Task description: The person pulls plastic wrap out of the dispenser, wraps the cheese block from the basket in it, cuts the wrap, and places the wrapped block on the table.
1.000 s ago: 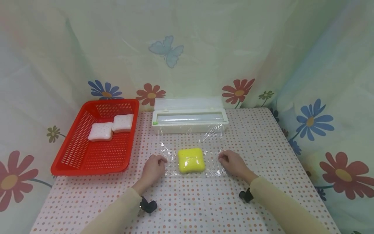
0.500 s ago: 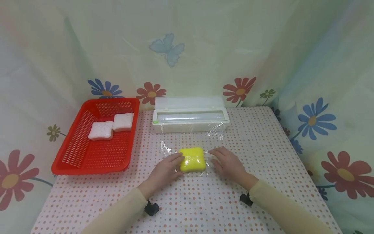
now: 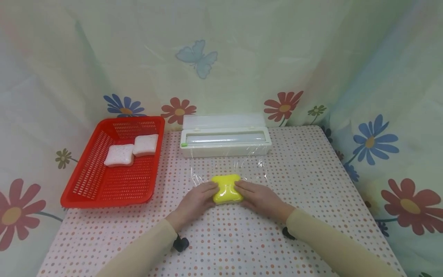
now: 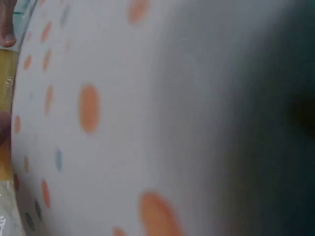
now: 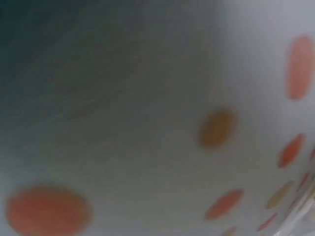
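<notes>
A yellow pillow-shaped block [image 3: 227, 189] lies on the table under clear cling film [image 3: 204, 169], which runs back to a white dispenser [image 3: 225, 148]. My left hand [image 3: 196, 202] rests against the block's left side, with fingertips on its top edge. On the right side, my right hand [image 3: 263, 198] presses with straight fingers laid over the edge. Both thumbs are mostly hidden. The left wrist view catches a strip of the yellow block [image 4: 6, 83] with fingertips at the edge. In the right wrist view only table and a bit of film [image 5: 300, 214] show.
At the left stands a red plastic basket [image 3: 129, 188] with two white speckled blocks [image 3: 119, 155] in it. The dispenser's clear lid [image 3: 223, 122] is raised at the back. Dotted cloth covers the table [image 3: 235, 246], and floral curtains hang behind and beside it.
Both hands let go of the film's near corners and moved inward to the yellow block. The left hand reached it first, then the right. The film near the block is now drawn closer around it.
</notes>
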`<state>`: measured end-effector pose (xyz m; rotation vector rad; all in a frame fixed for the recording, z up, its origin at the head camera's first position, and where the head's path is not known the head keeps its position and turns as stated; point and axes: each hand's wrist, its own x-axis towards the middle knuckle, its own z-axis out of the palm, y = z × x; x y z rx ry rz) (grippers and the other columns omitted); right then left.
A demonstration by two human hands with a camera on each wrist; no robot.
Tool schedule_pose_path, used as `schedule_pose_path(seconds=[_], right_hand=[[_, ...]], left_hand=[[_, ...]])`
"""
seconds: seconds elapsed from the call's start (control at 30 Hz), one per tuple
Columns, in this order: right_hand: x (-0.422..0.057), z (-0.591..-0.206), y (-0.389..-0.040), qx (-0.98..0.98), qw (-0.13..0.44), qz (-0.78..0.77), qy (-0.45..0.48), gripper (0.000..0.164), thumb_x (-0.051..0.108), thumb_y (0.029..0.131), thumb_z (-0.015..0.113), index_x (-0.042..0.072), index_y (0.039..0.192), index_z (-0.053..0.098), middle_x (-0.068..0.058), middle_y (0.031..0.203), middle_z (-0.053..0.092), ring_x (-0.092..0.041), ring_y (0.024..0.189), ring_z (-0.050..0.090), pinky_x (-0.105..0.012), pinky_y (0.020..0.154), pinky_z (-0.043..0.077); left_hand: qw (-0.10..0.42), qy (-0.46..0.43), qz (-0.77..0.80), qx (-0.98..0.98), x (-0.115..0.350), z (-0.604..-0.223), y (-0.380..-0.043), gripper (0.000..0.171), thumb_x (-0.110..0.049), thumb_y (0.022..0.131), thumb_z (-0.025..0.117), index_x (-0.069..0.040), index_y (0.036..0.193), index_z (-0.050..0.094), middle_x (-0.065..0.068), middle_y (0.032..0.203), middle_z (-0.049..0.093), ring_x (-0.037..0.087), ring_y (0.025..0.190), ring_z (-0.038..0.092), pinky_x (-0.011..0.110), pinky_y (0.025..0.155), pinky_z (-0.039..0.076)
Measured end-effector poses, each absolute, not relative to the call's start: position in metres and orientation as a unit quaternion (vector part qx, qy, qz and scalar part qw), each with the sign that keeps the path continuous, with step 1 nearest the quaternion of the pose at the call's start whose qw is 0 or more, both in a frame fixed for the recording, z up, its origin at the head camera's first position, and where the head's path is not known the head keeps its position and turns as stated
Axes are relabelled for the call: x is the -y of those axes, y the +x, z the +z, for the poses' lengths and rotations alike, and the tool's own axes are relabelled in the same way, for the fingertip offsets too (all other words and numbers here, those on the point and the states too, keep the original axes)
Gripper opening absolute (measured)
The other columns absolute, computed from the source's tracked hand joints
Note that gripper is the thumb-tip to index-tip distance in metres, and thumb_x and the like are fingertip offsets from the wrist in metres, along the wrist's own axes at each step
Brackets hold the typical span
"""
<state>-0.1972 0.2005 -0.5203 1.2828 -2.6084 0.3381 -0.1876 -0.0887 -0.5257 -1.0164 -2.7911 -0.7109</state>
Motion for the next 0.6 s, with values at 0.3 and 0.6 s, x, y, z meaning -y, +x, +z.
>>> schedule_pose_path(seconds=[0.3,0.6], right_hand=[[-0.1979,-0.5196,-0.203,0.885,0.091,0.106,0.443,0.057,0.027,0.09,0.078,0.008,0.14,0.061,-0.01,0.147,0.058,-0.025,0.135,0.058,-0.04,0.108,0.051],[-0.1967,-0.5147,-0.2068,0.907,-0.001,0.154,0.391,0.054,0.025,0.094,0.072,0.012,0.144,0.058,-0.007,0.151,0.054,-0.025,0.138,0.055,-0.042,0.112,0.047]], left_hand=[[0.087,-0.357,-0.203,0.907,0.0892,-0.5276,-0.193,0.045,-0.025,0.085,0.081,-0.012,0.127,0.071,0.007,0.146,0.061,0.027,0.14,0.054,0.041,0.112,0.048],[-0.037,-0.308,-0.281,0.908,0.092,-0.5277,-0.1963,0.05,-0.026,0.093,0.072,-0.018,0.142,0.061,0.0,0.158,0.046,0.018,0.147,0.045,0.039,0.118,0.041]])
